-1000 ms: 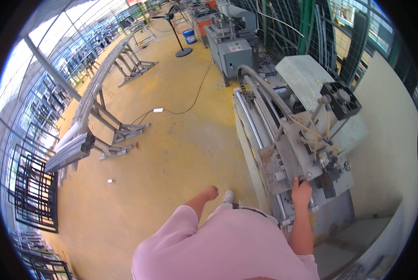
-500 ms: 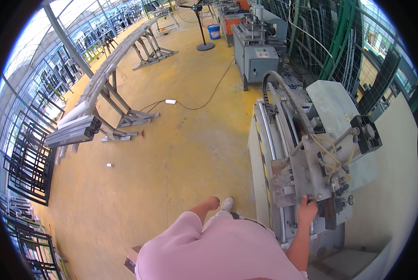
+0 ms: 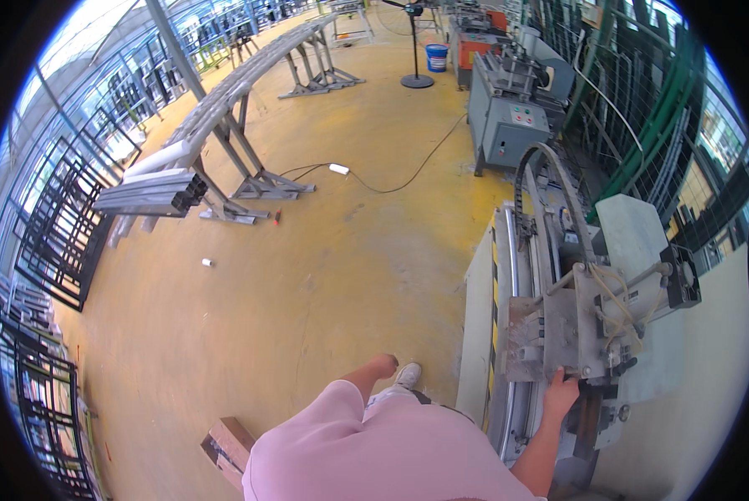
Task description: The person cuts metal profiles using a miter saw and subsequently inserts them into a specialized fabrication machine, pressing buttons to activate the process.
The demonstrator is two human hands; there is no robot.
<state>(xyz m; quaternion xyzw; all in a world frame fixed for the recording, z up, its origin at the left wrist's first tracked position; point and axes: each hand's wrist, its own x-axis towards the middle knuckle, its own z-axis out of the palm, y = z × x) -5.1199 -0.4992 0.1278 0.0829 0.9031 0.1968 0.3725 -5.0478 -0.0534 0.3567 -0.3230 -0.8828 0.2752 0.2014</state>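
My right hand [image 3: 561,392] is at the lower edge of a metal carriage [image 3: 565,334], part of a grey machine with rails on my right. Its fingers bend against the plate's edge, with one fingertip pressed near the corner. Hoses and a cylinder [image 3: 633,301] sit on the carriage beside a pale cover [image 3: 637,234]. A bright round rail [image 3: 510,255] runs along the machine's left side. My left hand [image 3: 384,365] hangs in front of my body over the floor, its fingers curled in and nothing seen in it. A shoe [image 3: 408,375] shows beside it.
At left, a long metal rack [image 3: 249,75] carries wrapped lengths and a bundle of dark square tubes [image 3: 149,194]. A cable with a white power strip [image 3: 338,169] crosses the yellow floor. A cardboard box [image 3: 224,447] lies at lower left; a control cabinet [image 3: 512,138] stands ahead.
The view has turned, shifting the machine and rack rightward in the picture. More of the cardboard box shows. My right hand stays at the carriage edge; my left hand keeps its pose.
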